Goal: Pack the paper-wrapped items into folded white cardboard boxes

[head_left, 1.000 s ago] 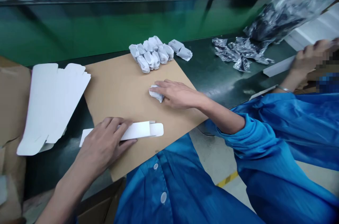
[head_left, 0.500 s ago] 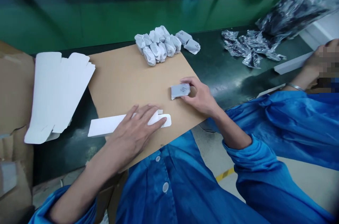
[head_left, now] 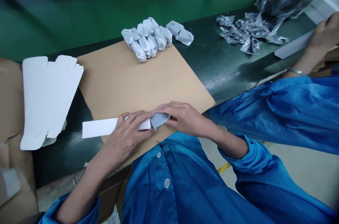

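Observation:
A long white box [head_left: 99, 127] lies near the front edge of a brown cardboard sheet [head_left: 124, 79]. My left hand [head_left: 129, 130] is closed around its right part, fingers over the top and thumb along the near side. At the box's right end is a small grey-wrapped packet [head_left: 159, 119] with a printed mark. My right hand [head_left: 182, 117] grips this packet between thumb and fingers, its left end against the box opening. How far the packet reaches into the box is hidden.
Several wrapped packets [head_left: 148, 38] lie at the sheet's back edge. Flat white cartons [head_left: 49, 100] are stacked at left, beside a cardboard box [head_left: 10, 100]. Clear plastic bags [head_left: 249, 33] lie at back right. Another person's arm [head_left: 314, 53] rests at the right edge.
My right hand has carried the grey packet left and nearer to me, up to the box's end. The end flap seen earlier is no longer visible. The whole view has shifted slightly.

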A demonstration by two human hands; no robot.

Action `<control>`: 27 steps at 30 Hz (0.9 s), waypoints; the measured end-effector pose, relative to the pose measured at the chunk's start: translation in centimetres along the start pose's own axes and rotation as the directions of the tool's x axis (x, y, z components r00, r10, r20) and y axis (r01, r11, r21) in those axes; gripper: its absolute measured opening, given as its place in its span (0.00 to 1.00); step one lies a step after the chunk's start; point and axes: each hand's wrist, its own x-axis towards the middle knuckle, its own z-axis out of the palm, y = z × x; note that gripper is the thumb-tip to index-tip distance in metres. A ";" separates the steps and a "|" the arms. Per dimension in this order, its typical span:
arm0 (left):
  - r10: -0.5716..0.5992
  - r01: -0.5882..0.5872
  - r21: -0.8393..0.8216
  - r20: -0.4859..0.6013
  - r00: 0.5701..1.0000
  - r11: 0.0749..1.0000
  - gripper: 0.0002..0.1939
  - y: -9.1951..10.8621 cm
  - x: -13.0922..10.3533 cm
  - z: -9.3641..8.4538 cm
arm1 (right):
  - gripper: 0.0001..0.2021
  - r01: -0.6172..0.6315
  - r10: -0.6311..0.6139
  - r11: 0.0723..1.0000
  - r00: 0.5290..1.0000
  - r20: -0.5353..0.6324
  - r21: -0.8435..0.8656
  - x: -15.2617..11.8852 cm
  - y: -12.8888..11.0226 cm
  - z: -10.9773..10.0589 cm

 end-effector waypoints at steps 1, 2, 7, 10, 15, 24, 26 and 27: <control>-0.005 0.005 0.015 -0.010 1.000 1.000 0.20 -0.1 0.0 0.1 | 0.17 0.010 -0.011 0.997 1.000 -0.018 -0.073 0.1 -0.2 0.7; -0.008 0.009 0.033 -0.024 1.000 0.999 0.20 -0.2 0.0 0.2 | 0.17 0.011 -0.018 0.989 0.999 -0.047 -0.151 0.1 -0.5 1.3; -0.026 0.040 0.094 -0.142 0.990 0.995 0.14 -0.1 -0.1 1.1 | 0.21 -0.018 -0.040 0.942 0.986 -0.164 -0.334 -0.2 -2.4 2.8; -0.043 0.054 0.094 -0.117 0.992 0.994 0.15 0.0 -0.1 1.4 | 0.24 -0.064 0.026 0.974 0.985 -0.173 -0.217 0.1 -2.2 2.6; 0.023 0.012 0.169 -0.202 0.979 0.986 0.17 -0.3 0.0 1.4 | 0.30 -0.178 0.214 0.955 0.967 -0.138 0.236 0.8 -0.8 2.3; 0.036 0.036 0.229 -0.300 0.953 0.973 0.18 0.2 -0.3 2.0 | 0.28 0.128 -0.205 0.949 0.945 -0.257 -0.288 0.0 0.2 3.0; 0.050 0.034 0.237 -0.339 0.939 0.971 0.19 0.5 -0.3 2.3 | 0.28 0.163 -0.225 0.956 0.940 -0.257 -0.243 0.1 0.3 3.1; 0.059 0.029 0.242 -0.351 0.935 0.970 0.19 0.6 -0.4 2.4 | 0.28 0.173 -0.222 0.964 0.942 -0.253 -0.203 0.3 0.3 3.2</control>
